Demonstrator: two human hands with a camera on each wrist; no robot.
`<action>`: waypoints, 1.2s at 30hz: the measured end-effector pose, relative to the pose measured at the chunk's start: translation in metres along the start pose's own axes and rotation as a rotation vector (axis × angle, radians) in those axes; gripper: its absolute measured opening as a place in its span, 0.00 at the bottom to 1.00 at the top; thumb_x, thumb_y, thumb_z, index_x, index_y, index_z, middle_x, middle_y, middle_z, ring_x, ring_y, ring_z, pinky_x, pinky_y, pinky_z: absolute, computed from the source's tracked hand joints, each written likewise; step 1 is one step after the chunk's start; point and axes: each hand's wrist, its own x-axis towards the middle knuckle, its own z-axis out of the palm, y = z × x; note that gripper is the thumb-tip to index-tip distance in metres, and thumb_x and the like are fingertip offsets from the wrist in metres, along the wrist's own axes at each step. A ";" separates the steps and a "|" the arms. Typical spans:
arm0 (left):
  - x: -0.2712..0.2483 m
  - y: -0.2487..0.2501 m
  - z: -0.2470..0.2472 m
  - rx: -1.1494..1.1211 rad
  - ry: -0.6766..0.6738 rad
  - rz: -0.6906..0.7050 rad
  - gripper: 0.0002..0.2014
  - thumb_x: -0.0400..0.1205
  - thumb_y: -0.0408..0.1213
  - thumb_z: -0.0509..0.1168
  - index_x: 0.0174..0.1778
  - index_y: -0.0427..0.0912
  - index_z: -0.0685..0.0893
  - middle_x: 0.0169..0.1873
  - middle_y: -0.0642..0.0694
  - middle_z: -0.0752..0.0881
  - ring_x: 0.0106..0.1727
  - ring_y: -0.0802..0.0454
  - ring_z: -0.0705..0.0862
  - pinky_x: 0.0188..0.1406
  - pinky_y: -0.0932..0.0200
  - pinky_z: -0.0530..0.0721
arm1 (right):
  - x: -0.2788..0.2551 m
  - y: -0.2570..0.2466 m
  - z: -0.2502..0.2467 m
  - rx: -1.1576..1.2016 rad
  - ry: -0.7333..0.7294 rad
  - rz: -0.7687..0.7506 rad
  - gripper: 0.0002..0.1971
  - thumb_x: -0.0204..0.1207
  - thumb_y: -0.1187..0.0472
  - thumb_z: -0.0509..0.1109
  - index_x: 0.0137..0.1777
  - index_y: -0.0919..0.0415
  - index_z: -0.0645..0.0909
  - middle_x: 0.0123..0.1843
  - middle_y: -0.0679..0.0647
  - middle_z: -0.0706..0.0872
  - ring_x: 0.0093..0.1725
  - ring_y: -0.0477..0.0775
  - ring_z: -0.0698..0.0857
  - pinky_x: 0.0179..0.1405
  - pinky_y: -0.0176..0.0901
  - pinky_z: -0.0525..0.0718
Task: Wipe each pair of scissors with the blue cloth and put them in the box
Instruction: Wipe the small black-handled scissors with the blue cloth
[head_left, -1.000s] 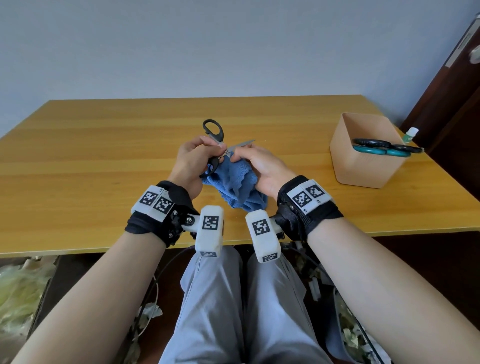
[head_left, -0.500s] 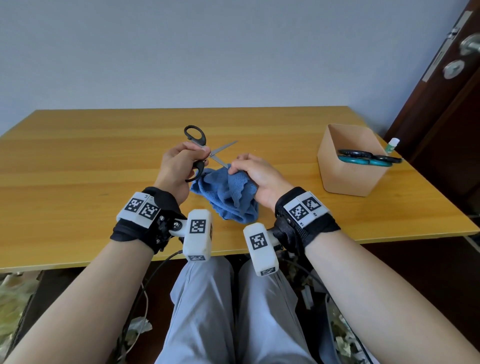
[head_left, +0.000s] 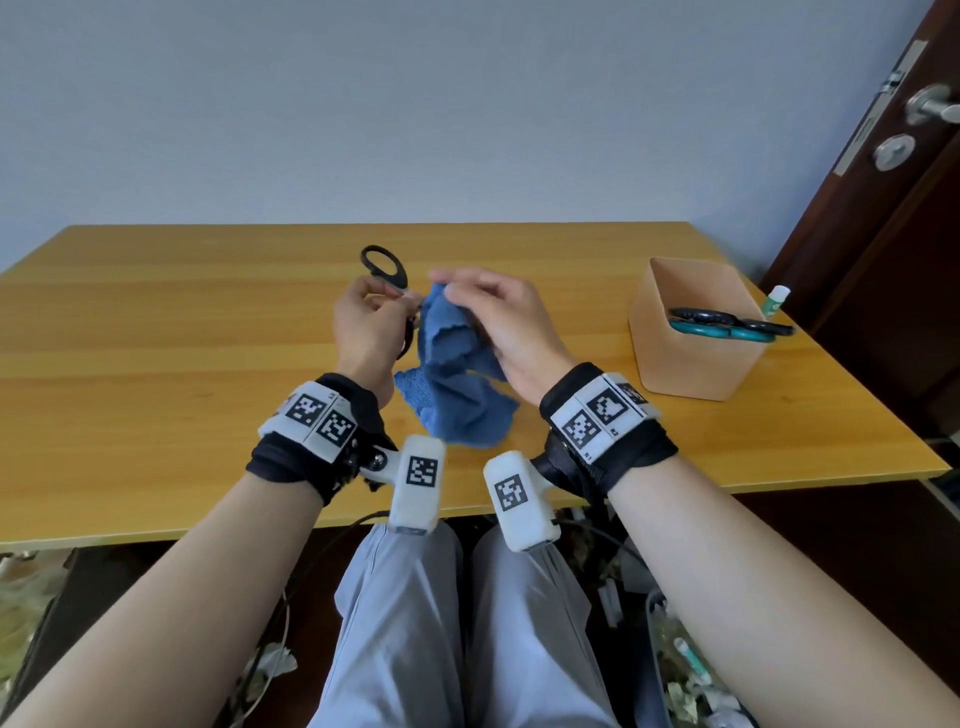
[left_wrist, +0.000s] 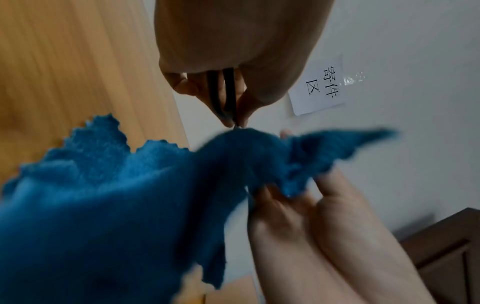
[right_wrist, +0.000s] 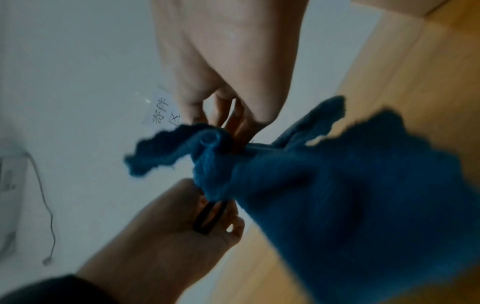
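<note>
Black scissors (head_left: 384, 270): left hand (head_left: 363, 327) grasps the handles, raised over the worktop (head_left: 156, 322), presenting blades for wiping. Blue cloth (head_left: 452, 374): right hand (head_left: 498, 322) pinches it around the blades. Box (head_left: 696, 364), at right: holds scissors already stowed.

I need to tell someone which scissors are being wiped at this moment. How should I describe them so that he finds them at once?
Start at the wooden table and look above its middle, where two hands meet. The left hand grips black-handled scissors, blades hidden in the blue cloth that the right hand holds. Unlike the teal pair and the black pair in the tan box, these are held in the air.
</note>
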 end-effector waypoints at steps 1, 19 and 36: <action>-0.001 -0.001 0.001 -0.005 0.002 -0.013 0.11 0.81 0.27 0.69 0.39 0.43 0.75 0.38 0.43 0.84 0.34 0.53 0.81 0.36 0.59 0.80 | 0.000 0.002 0.001 -0.088 -0.017 -0.042 0.10 0.76 0.66 0.74 0.56 0.57 0.90 0.57 0.50 0.91 0.59 0.51 0.88 0.62 0.49 0.87; 0.010 -0.004 -0.001 -0.053 0.030 -0.086 0.13 0.81 0.23 0.69 0.35 0.40 0.76 0.43 0.40 0.86 0.32 0.51 0.82 0.27 0.70 0.79 | 0.003 0.025 0.004 -0.356 0.176 -0.385 0.10 0.71 0.75 0.73 0.49 0.62 0.83 0.41 0.46 0.93 0.43 0.42 0.89 0.44 0.39 0.87; 0.012 -0.006 -0.015 -0.279 -0.282 -0.322 0.12 0.86 0.31 0.66 0.37 0.45 0.78 0.38 0.49 0.86 0.37 0.56 0.86 0.32 0.64 0.84 | 0.009 0.023 -0.009 0.809 0.041 0.471 0.11 0.87 0.72 0.56 0.49 0.67 0.80 0.43 0.65 0.89 0.41 0.59 0.90 0.42 0.49 0.92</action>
